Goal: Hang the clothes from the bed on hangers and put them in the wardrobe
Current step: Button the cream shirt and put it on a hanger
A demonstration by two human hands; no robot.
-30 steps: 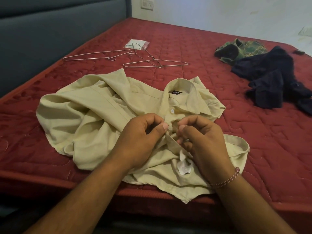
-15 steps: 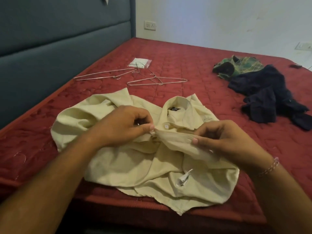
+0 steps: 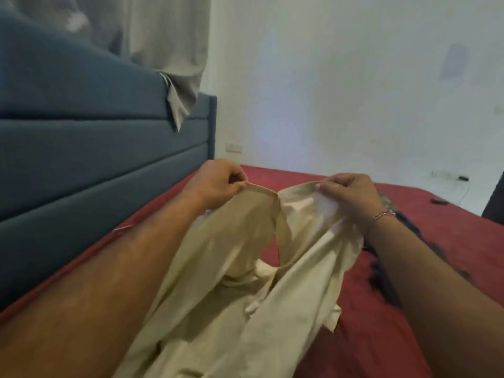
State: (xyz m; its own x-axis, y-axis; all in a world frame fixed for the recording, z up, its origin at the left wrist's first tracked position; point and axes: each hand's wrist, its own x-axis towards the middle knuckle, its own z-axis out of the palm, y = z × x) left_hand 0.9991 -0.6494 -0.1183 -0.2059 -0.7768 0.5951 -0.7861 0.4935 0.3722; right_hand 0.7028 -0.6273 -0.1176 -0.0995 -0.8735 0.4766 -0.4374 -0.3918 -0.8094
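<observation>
One cream cotton shirt (image 3: 240, 282) hangs above the red quilted bed (image 3: 381, 336), lifted by two hands. The left hand (image 3: 218, 184) pinches its top edge between curled fingers (image 3: 240, 177); the right hand (image 3: 351, 195) grips the edge alongside, apart from the left.

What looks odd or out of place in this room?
A grey cloth hangs over the top of the blue headboard, one corner drooping down its front. Otherwise, both hands only hold up the cream shirt above the red bed.
</observation>
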